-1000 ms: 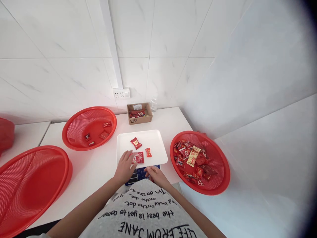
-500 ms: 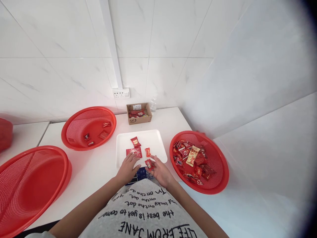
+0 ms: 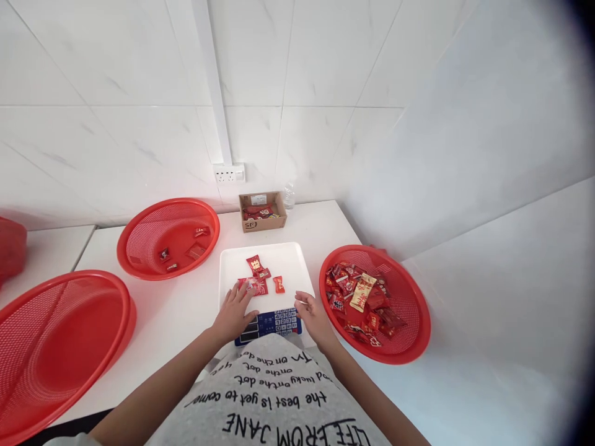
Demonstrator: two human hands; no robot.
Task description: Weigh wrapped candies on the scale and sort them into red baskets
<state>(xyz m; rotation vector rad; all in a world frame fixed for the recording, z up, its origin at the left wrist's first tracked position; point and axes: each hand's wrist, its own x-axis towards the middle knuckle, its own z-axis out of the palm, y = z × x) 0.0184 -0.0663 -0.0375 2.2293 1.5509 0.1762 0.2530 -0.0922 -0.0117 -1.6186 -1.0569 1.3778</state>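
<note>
"SF" on box [image 3: 263, 222], "JANE" on shirt [image 3: 279, 402]

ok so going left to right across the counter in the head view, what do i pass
large red basket → smaller red basket with a few sweets → white tray → red basket heaped with sweets

My left hand [image 3: 233, 313] covers part of the scale panel [image 3: 275, 323]. Print on the wrappers [image 3: 258, 279] just beyond it is unreadably small.
</note>
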